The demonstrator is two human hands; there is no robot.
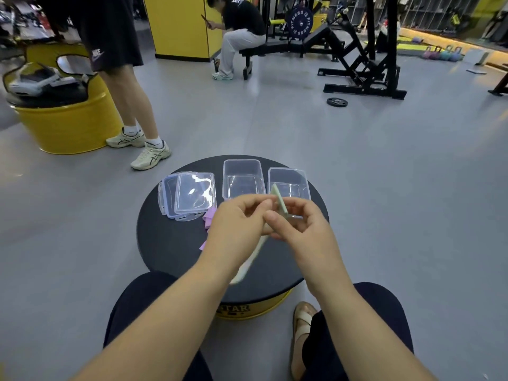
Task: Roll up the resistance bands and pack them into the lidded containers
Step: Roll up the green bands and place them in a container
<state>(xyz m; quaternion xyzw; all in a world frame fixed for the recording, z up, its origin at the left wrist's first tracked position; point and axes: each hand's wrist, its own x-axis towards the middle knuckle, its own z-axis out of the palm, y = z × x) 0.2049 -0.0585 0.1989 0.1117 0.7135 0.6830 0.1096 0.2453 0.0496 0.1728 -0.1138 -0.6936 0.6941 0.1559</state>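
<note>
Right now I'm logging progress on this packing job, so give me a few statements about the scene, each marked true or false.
1. The left hand and the right hand both hold the green band. True.
2. Both clear containers are lidded. False: the left container and the right container stand open, and the lids lie stacked to their left.
3. A purple band lies on the black stool. True.
4. The green band sits inside a container. False: it is held above the stool.

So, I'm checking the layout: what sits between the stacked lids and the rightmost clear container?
The head view shows the middle container, open and empty, between the stacked lids and the rightmost container, all on the black round table.
</note>
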